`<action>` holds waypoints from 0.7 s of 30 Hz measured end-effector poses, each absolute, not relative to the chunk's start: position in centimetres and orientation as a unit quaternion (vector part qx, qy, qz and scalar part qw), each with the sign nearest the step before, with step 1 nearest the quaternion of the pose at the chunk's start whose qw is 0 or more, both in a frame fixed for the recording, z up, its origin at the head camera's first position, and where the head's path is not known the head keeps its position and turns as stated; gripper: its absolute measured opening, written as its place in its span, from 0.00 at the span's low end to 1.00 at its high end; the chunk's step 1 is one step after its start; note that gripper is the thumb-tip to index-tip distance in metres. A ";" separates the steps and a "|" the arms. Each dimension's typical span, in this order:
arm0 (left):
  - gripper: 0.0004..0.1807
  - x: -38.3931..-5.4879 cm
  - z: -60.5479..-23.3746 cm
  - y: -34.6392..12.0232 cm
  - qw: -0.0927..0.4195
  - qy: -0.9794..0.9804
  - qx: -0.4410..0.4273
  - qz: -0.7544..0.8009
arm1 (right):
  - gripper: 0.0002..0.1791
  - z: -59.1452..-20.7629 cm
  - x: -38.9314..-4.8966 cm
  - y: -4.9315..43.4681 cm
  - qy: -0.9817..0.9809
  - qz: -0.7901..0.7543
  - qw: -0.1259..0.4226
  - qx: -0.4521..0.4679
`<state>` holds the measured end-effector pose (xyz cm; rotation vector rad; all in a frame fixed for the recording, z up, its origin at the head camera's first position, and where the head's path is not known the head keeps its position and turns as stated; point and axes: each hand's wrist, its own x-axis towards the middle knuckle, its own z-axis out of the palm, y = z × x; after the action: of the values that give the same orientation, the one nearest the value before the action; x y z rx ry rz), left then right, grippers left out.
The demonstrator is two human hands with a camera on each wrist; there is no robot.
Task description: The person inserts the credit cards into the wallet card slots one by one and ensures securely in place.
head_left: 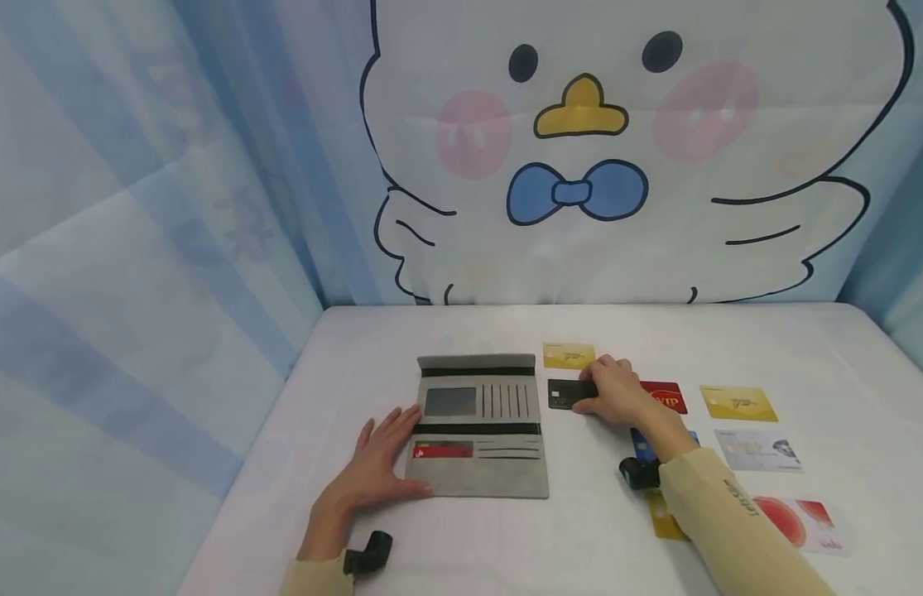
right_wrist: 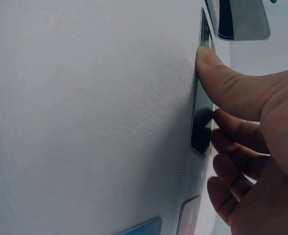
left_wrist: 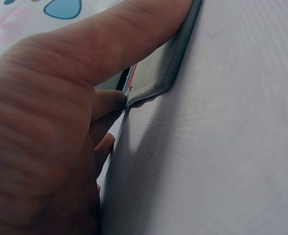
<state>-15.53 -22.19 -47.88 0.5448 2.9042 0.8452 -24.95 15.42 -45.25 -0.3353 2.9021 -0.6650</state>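
Note:
A grey wallet lies spread open on the white table, with a red card in a slot of its lower half. My left hand rests at the wallet's left side, fingers extended and thumb along the lower left edge. In the left wrist view that thumb overlaps the wallet's corner. To the right of the wallet, my right hand pinches a black VIP card by its long edges. The right wrist view has the thumb on one edge of the black card and fingertips at the other.
Above the black card lies a gold card. A red VIP card, a blue card and another gold card are partly covered by the right arm. Farther right are gold, silver and pink-and-white cards.

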 end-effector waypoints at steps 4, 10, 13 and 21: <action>0.59 -15.5 -48.0 -22.3 0.035 0.946 0.177 0.269 | 0.28 -45.2 -25.0 15.2 0.966 -0.221 0.081 -0.108; 0.59 -15.5 -48.2 -22.4 0.042 0.946 0.171 0.271 | 0.30 -45.2 -24.8 15.0 0.966 -0.219 0.081 -0.107; 0.59 -15.6 -48.2 -22.3 0.043 0.945 0.173 0.274 | 0.31 -45.4 -24.7 15.1 0.967 -0.220 0.072 -0.109; 0.59 -15.7 -48.1 -22.1 0.040 0.946 0.171 0.272 | 0.32 -45.7 -24.5 15.7 0.967 -0.222 0.042 -0.121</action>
<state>-15.72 -22.09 -48.13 0.5248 2.8988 0.8325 -24.54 15.68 -45.69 -0.3711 2.9588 -0.6799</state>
